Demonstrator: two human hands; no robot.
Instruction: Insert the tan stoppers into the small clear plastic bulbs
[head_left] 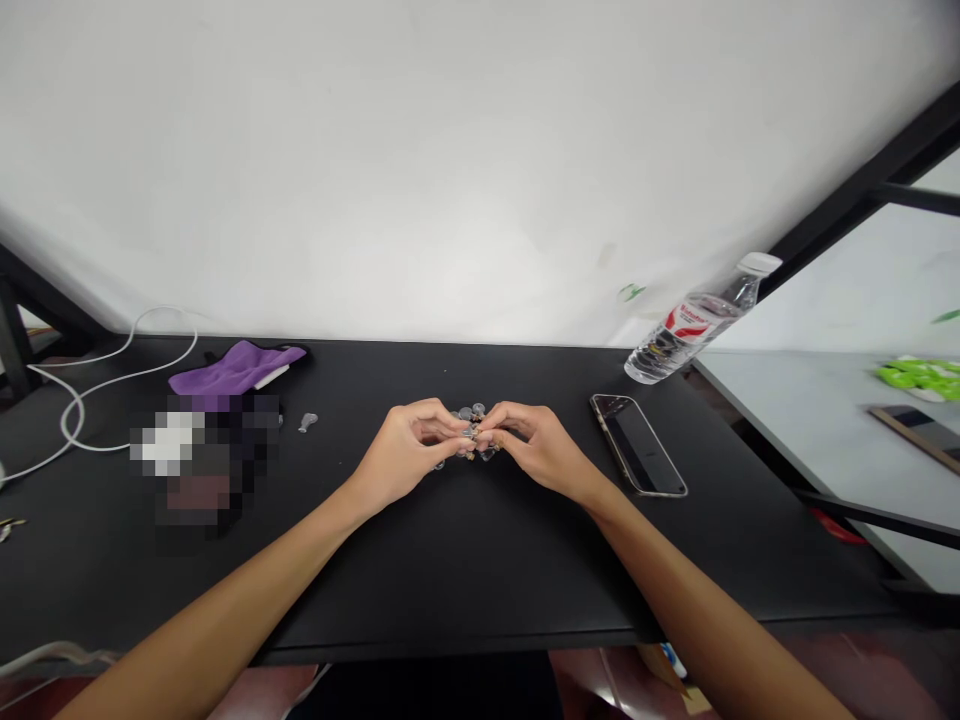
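Observation:
Over the middle of the black table [450, 590], my left hand [405, 450] and my right hand [540, 445] meet fingertip to fingertip. Both are closed in a pinch on a small clear piece [472, 432], whose kind is too small to make out. Under and around the fingers lies a cluster of small clear, round-topped pieces [478, 409], some with gold-coloured bits. My fingers hide part of this cluster. A separate small clear piece [307, 423] lies on the table to the left of my left hand.
On the right are a phone [639, 445] and a water bottle [701, 320] standing near the wall. A purple cloth [236, 370], a white cable [79, 405] and a blurred-out patch occupy the left. A grey table [810, 400] adjoins at right, beyond a black metal frame.

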